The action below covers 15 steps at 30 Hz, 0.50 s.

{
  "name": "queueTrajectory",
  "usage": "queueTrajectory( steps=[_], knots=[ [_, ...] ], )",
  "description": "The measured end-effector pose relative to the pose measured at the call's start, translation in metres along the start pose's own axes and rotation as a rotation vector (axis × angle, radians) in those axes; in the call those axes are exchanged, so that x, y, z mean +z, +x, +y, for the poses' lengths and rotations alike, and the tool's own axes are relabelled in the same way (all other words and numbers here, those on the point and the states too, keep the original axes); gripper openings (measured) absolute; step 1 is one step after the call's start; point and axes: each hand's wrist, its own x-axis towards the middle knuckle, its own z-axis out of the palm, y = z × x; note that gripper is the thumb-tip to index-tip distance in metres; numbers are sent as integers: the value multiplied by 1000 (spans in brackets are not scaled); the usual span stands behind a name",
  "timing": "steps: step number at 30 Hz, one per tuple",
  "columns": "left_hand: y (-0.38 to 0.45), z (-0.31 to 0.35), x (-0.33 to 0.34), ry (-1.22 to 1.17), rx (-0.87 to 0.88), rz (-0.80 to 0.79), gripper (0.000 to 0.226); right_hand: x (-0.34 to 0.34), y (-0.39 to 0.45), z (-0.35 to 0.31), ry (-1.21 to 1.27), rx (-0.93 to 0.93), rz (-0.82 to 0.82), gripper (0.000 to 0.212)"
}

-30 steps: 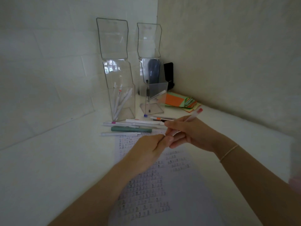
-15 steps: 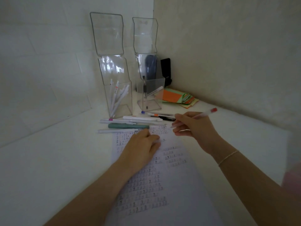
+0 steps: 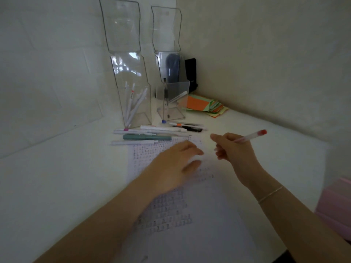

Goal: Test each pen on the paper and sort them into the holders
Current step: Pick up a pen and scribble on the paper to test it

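My right hand holds a clear pen with a red end, its red end pointing up and right, just right of the paper's top. My left hand lies flat on the printed paper, fingers spread, blurred. Whether it holds a small cap I cannot tell. Several loose pens lie in a row beyond the paper, one of them teal. Behind them stand two clear holders: the left holder has several white pens, the right holder has two pens.
A stack of coloured paper lies by the right wall, with a black object in the corner behind the holders. A pink box sits at the table's right edge. Walls close in on the left and right.
My hands have come apart: the right hand carried the red-ended pen to the right, and the left hand dropped flat onto the paper. The camera view has tilted slightly down.
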Motion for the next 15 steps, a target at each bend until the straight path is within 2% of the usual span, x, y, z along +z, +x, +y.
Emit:
queueTrajectory(
  steps=[3,7,11,15],
  knots=[
    [-7,14,14,27,35,-119,41,-4,-3,3,57,24,95,35],
    [-14,6,21,33,-9,-148,50,-3,-10,8,76,38,163,39],
    [-14,-6,18,25,-93,-175,61,4,-14,15,125,79,155,38],
    [-15,-10,19,136,-102,-250,73,7,-11,21,60,71,104,31]
  ],
)
